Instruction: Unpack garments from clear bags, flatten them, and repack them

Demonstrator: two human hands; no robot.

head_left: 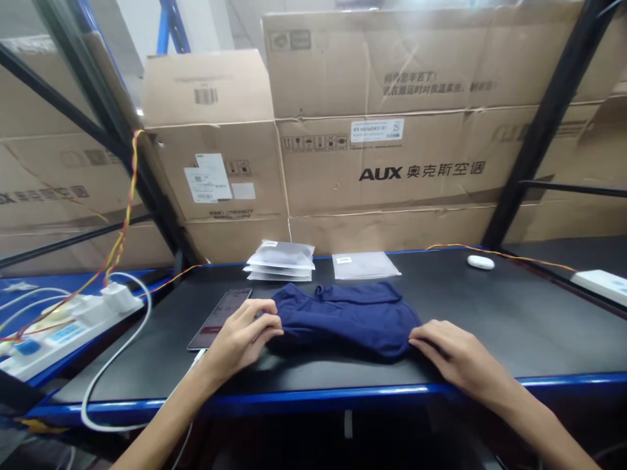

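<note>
A navy blue folded garment point(343, 320) lies on the dark table top point(490, 313) between my hands; its exact kind I cannot tell. My left hand point(249, 329) pinches its left edge with thumb and fingers closed. At the opposite end, my right hand point(453, 352) grips the lower right corner between thumb and fingertips. The near side of the cloth bulges a little, and a folded band runs along its far side. Close to my left wrist rests a tablet or large phone point(223, 320) with a white cable plugged in.
Behind the cloth are a stack of frosted plastic bags point(280, 261) and one flat bag point(366, 266). A small white case point(481, 262) sits at the back right. Power strips point(73, 326) with cables occupy the left side. Cardboard point(392, 189) walls off the back; black posts point(543, 124) frame the table.
</note>
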